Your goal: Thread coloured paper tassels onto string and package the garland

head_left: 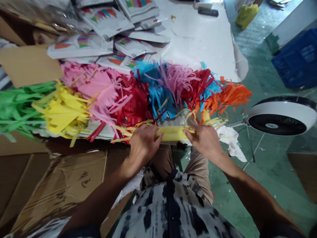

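Note:
A strip of yellow tissue paper (172,133) with fringed ends stretches between my two hands at the table's front edge. My left hand (145,142) is closed on its left part, the thumb on top. On the right part, my right hand (204,138) pinches the paper between thumb and fingers. Just beyond lie fringed paper bundles: red (133,99), blue (162,99), pink (99,89), orange (228,94), yellow (65,110) and green (22,105). A crumpled white tissue (231,140) hangs at the edge beside my right hand.
Several printed packets (106,21) are piled at the back left of the white table (198,36). A cardboard box (61,191) stands below left. On the right are a fan (274,127) and a blue crate (299,59).

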Action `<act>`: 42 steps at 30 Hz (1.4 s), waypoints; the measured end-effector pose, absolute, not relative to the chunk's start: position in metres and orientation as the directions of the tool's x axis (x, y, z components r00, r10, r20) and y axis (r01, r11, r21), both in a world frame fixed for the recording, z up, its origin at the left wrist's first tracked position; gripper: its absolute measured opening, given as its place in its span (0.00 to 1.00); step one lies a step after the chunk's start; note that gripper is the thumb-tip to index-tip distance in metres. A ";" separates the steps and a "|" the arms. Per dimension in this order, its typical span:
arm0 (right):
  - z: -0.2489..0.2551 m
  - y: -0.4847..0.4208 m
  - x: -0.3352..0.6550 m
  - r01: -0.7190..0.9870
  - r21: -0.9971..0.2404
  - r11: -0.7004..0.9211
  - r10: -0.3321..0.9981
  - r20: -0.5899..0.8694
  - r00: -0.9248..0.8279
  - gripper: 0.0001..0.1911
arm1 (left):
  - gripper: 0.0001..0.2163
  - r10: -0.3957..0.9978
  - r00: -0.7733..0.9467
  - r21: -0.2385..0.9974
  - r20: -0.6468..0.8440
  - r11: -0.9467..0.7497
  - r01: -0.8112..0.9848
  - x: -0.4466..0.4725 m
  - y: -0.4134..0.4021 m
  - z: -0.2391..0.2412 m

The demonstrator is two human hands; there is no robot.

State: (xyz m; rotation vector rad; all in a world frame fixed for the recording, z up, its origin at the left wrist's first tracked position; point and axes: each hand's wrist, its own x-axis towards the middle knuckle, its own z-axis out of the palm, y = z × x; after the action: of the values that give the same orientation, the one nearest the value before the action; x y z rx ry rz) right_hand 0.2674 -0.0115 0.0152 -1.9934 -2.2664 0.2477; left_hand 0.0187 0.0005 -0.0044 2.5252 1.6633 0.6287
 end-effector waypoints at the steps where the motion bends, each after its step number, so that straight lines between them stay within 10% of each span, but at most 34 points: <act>1: 0.015 -0.011 0.267 0.978 -0.169 0.121 0.991 -0.029 -0.127 0.18 | 0.09 0.889 0.345 0.261 0.302 -0.425 0.867 0.019 0.000 -0.004; 12: 0.022 -0.008 0.264 0.992 -0.061 0.109 0.994 -0.017 -0.111 0.15 | 0.13 0.486 0.749 0.038 0.450 -0.849 0.528 0.017 -0.001 -0.008; 18: 0.032 -0.035 0.281 0.954 -0.065 0.294 0.908 0.330 -0.257 0.20 | 0.19 0.560 0.763 0.146 0.323 -0.826 0.545 0.016 -0.005 -0.012; 22: 0.015 -0.046 0.278 0.819 -0.175 0.547 0.832 0.226 -0.507 0.18 | 0.21 0.584 0.739 0.218 0.336 -0.811 0.543 0.015 -0.008 -0.013; 30: 0.002 -0.028 0.287 0.798 -0.271 0.538 0.841 0.226 -0.491 0.14 | 0.04 0.650 0.621 0.133 0.438 -0.730 0.670 -0.029 -0.005 0.012; 42: 0.004 -0.024 0.280 0.827 -0.292 0.481 0.876 0.196 -0.440 0.15 | 0.08 0.530 0.690 0.094 0.493 -0.821 0.563 0.021 0.002 -0.019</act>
State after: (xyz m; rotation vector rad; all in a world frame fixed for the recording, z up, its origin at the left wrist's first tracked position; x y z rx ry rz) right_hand 0.2802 -0.0243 0.0041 -1.4382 -2.4121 0.2176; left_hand 0.0205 0.0019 -0.0194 2.9467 0.9546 0.8281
